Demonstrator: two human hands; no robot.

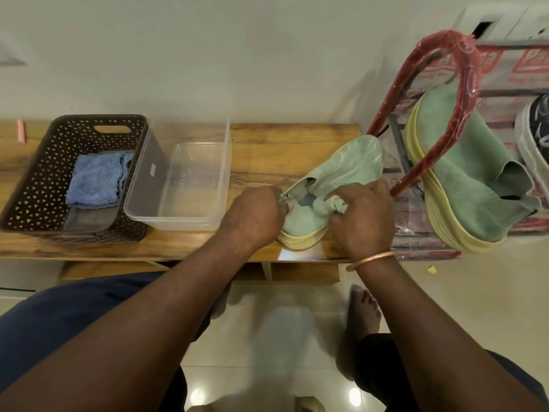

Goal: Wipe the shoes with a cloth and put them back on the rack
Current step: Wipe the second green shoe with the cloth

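Green shoe [335, 185], centre right of the frame, lying on the wooden table [267, 150] with its toe toward the wall. Nearest the viewer, the left hand [252, 215] pinches the shoe's heel edge to steady it. The right hand [362, 218] curls round a bunched grey-green cloth [335, 205] and presses it against the collar. Beyond, at centre left, a clear container [184, 179] stands beside a brown basket [38, 185] that holds a folded blue cloth [95, 182]. Farthest, at upper right, a red-framed rack [445, 69] carries the matching green shoe [463, 173] and a dark shoe [534, 135], cut by the frame edge. Progress, as judged: wiping of one shoe is under way and its return to the rack remains; whether the racked shoes are already wiped cannot be told. Count: three shoes, two cloths, one basket, one container, one rack
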